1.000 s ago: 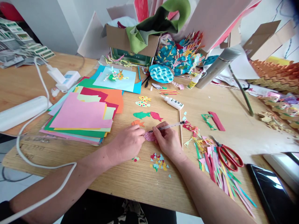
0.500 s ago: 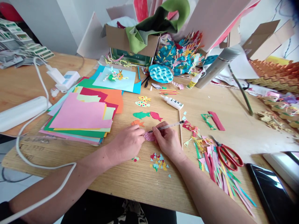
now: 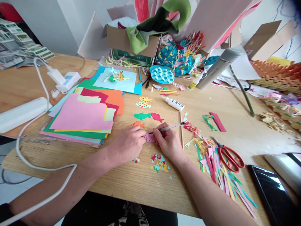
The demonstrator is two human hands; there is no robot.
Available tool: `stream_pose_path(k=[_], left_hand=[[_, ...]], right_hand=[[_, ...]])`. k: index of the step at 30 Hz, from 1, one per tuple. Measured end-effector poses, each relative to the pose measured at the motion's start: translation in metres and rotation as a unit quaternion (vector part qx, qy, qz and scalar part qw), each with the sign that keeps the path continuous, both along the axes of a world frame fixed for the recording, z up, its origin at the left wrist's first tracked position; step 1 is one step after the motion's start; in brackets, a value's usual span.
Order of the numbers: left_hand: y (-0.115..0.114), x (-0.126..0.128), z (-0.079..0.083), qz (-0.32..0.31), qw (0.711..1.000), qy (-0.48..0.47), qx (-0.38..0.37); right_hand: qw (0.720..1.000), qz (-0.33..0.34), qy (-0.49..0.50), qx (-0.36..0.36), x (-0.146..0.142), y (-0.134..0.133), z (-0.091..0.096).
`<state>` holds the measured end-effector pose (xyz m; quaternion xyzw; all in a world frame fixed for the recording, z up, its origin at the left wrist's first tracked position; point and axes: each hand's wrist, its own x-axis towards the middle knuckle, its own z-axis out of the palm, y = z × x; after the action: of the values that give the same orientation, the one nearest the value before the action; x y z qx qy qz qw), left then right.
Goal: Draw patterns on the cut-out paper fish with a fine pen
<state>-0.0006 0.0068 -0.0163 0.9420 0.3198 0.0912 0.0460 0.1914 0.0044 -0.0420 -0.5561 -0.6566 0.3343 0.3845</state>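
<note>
Between my hands lies a small pink paper cutout covered in dark dots; its ends are partly hidden by my fingers. The fingertips of my left hand are closed on its left end. My right hand grips a slim pen, whose back end points right and whose tip is over the cutout's upper edge. Just beyond are an orange paper fish, a green paper fish and a red paper fish. Tiny coloured paper triangles are scattered on the near side.
Stacked coloured paper is on the left, with a white cable crossing my left forearm. Red-handled scissors rest on paper strips at right, near a phone. A glue bottle and a thin wooden stick lie beyond my right hand.
</note>
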Motion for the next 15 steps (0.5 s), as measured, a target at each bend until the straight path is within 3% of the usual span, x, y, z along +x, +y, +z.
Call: stream_pose_path(k=[15], left_hand=[[0.0000,-0.0001,-0.0007,0.003,1.000,-0.011,0.002]], right_hand=[[1.000,0.002,-0.001,-0.004,0.0001,0.0004,0.0006]])
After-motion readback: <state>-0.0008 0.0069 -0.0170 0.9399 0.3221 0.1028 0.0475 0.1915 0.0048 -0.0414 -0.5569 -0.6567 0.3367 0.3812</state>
